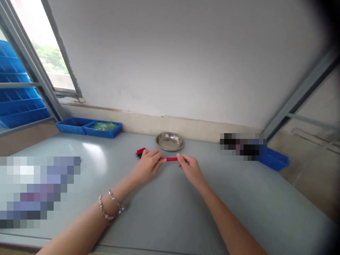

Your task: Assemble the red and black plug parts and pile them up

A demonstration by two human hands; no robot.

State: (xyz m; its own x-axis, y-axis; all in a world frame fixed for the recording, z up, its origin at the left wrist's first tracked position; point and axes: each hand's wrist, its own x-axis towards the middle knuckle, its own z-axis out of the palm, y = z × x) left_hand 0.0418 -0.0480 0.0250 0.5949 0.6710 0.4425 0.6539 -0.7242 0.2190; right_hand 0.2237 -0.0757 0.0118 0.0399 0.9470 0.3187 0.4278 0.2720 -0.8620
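Observation:
A short, slim red pen [172, 159] is stretched level between my two hands, just above the grey table. My left hand [151, 162] pinches its pale, clear-looking left end. The fingertips of my right hand [189, 167] are closed round the other end. Against the far side of my left hand is a small bunch of red and black pens [140, 152], partly hidden by the fingers; whether that hand also touches them I cannot tell. Behind the hands stands a round, shallow metal dish [170, 141].
Two blue bins [113, 133] stand at the back left, one with a green plastic bag [104, 126]. Another blue bin [275, 159] is at the right edge beside a blurred-out patch. A wall [186, 63] rises behind the table [159, 216]; metal frame posts flank it.

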